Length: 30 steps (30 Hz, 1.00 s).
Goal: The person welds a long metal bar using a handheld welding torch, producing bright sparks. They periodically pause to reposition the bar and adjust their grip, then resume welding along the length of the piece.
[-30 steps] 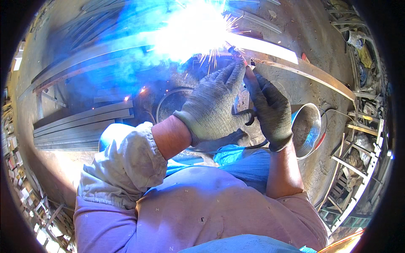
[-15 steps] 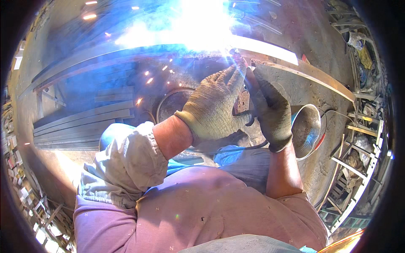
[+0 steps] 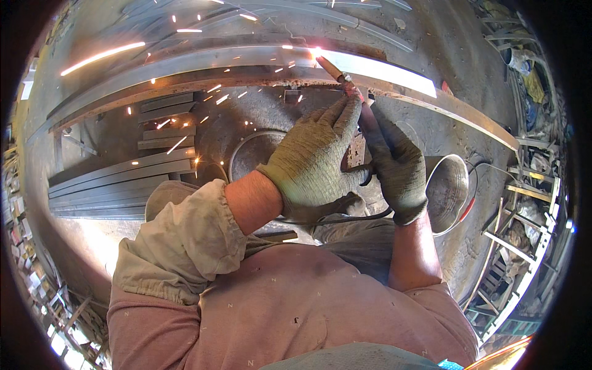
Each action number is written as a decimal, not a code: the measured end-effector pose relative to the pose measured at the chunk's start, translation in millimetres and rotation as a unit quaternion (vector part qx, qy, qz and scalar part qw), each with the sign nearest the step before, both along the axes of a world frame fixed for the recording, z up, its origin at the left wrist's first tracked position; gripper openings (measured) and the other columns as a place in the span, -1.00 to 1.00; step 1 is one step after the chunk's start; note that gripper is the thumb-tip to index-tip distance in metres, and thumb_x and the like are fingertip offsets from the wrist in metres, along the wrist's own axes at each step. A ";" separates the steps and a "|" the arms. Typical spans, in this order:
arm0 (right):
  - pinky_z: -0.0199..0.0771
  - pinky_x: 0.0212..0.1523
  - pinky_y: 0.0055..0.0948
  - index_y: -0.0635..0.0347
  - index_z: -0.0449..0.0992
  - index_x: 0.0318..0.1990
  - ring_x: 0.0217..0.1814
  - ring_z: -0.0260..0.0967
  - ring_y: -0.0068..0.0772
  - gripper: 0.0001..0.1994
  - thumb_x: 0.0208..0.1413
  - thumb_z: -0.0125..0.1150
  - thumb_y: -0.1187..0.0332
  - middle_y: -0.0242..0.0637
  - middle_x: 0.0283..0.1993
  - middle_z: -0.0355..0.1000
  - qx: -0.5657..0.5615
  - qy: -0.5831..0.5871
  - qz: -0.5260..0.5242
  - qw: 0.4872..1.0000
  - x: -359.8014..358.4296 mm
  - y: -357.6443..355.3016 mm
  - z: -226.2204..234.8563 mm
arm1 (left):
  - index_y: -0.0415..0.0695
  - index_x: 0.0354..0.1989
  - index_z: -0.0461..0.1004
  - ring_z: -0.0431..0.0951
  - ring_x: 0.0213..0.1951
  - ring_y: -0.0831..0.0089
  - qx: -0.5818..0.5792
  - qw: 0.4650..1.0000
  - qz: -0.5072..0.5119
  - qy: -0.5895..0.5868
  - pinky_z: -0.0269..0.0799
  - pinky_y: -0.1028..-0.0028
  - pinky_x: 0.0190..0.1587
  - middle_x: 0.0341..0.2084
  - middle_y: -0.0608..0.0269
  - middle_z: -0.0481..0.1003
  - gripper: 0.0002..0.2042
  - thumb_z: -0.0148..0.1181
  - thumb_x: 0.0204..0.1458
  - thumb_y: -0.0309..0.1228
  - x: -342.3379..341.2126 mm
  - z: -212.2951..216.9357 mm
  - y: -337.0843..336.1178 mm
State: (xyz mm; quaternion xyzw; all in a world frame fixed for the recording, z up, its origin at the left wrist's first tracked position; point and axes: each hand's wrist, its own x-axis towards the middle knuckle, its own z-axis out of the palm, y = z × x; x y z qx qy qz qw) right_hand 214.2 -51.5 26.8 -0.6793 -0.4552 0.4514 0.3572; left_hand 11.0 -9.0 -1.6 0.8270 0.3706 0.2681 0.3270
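Note:
A welding torch [image 3: 332, 68] points up and to the left, its nozzle at a small glowing spot on a long steel bar [image 3: 203, 61]. My gloved right hand [image 3: 398, 163] is closed around the torch's handle. Beside it, my gloved left hand [image 3: 317, 160] has its fingers pressed together at the front of the torch, behind the nozzle. Orange sparks fly left and downward from the glow. Under the bar runs a rusty-brown beam [image 3: 456, 109]. The torch's dark cable [image 3: 354, 218] trails below my hands.
Grey metal bars [image 3: 123, 185] lie stacked at left. A round metal tub [image 3: 242, 154] stands beyond my left forearm. A metal bucket [image 3: 449, 194] sits by my right forearm. A ladder-like frame [image 3: 524, 256] and scrap line the right side. More long bars [image 3: 382, 36] lie at the far side.
The big blue-white arc glare and smoky haze have gone, leaving a small glowing spot and streaks of sparks. The nozzle now shows clearly. Both hands have barely moved.

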 end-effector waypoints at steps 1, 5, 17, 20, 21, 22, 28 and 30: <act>0.59 -0.01 -0.60 0.18 0.72 0.38 -0.01 0.49 -0.78 -0.64 0.61 0.38 0.23 -0.48 0.03 0.72 -0.009 0.003 -0.003 1.000 -0.4 -0.6 1.0 | -0.48 0.72 0.01 0.43 0.50 -0.35 -0.014 1.000 -0.001 0.007 0.34 -0.03 0.58 0.54 -0.44 0.33 0.15 0.61 0.13 -0.10 -0.2 2.8 -0.1; 0.58 -0.02 -0.60 0.14 0.72 0.41 -0.02 0.48 -0.78 -0.65 0.61 0.37 0.27 -0.50 0.03 0.72 -0.010 0.030 -0.010 0.999 -5.3 0.4 7.6 | -0.47 0.76 -0.13 0.40 0.52 -0.38 0.012 1.000 -0.009 -0.008 0.29 -0.07 0.60 0.60 -0.52 0.23 0.23 0.54 0.15 0.00 -1.9 -4.3 2.0; 0.56 0.11 -0.60 0.14 0.71 0.43 0.07 0.52 -0.75 -0.66 0.62 0.34 0.38 -0.45 0.10 0.73 0.051 0.042 -0.007 0.998 -7.5 0.9 -1.8 | -0.47 0.70 0.07 0.42 0.52 -0.32 -0.008 1.000 0.004 0.013 0.36 -0.01 0.59 0.55 -0.40 0.33 0.11 0.60 0.13 -0.11 -1.1 6.9 0.5; 0.55 0.18 -0.62 0.13 0.70 0.43 0.13 0.52 -0.76 -0.66 0.63 0.33 0.34 -0.45 0.17 0.74 -0.059 0.006 -0.021 0.998 -7.2 5.0 9.2 | -0.45 0.71 0.07 0.41 0.53 -0.30 0.017 1.000 0.008 -0.004 0.33 -0.01 0.61 0.57 -0.42 0.31 0.11 0.60 0.14 -0.10 -0.2 -1.1 0.2; 0.55 0.13 -0.62 0.13 0.71 0.43 0.09 0.51 -0.76 -0.66 0.63 0.34 0.32 -0.46 0.14 0.74 -0.038 0.012 -0.016 0.999 -7.0 3.6 8.4 | -0.45 0.71 0.06 0.41 0.53 -0.30 0.015 1.000 0.002 -0.007 0.33 -0.01 0.61 0.57 -0.41 0.31 0.11 0.60 0.14 -0.10 -0.5 -1.4 0.3; 0.55 0.09 -0.63 0.13 0.71 0.42 0.05 0.50 -0.77 -0.65 0.63 0.34 0.30 -0.47 0.12 0.73 -0.018 0.017 -0.011 1.000 -7.0 1.0 7.0 | -0.44 0.72 0.05 0.41 0.53 -0.30 0.013 1.000 -0.003 -0.011 0.32 -0.01 0.61 0.57 -0.41 0.31 0.11 0.59 0.15 -0.10 -1.4 -1.7 0.4; 0.48 -0.21 -0.59 0.14 0.74 0.38 -0.20 0.37 -0.78 -0.66 0.62 0.36 0.24 -0.58 -0.11 0.61 0.033 -0.014 0.001 0.999 -2.8 -0.2 -3.4 | -0.46 0.72 0.00 0.42 0.53 -0.30 0.000 1.000 0.005 0.015 0.35 -0.01 0.58 0.58 -0.39 0.31 0.13 0.59 0.15 -0.12 -1.1 2.9 -1.6; 0.45 -0.25 -0.58 0.14 0.74 0.37 -0.24 0.35 -0.78 -0.67 0.62 0.36 0.24 -0.59 -0.15 0.58 0.031 -0.025 0.008 0.999 -0.7 -0.2 -4.2 | -0.47 0.73 -0.01 0.43 0.52 -0.30 0.023 1.000 0.008 0.006 0.38 -0.01 0.56 0.58 -0.39 0.31 0.13 0.59 0.16 -0.13 -0.8 0.5 -1.0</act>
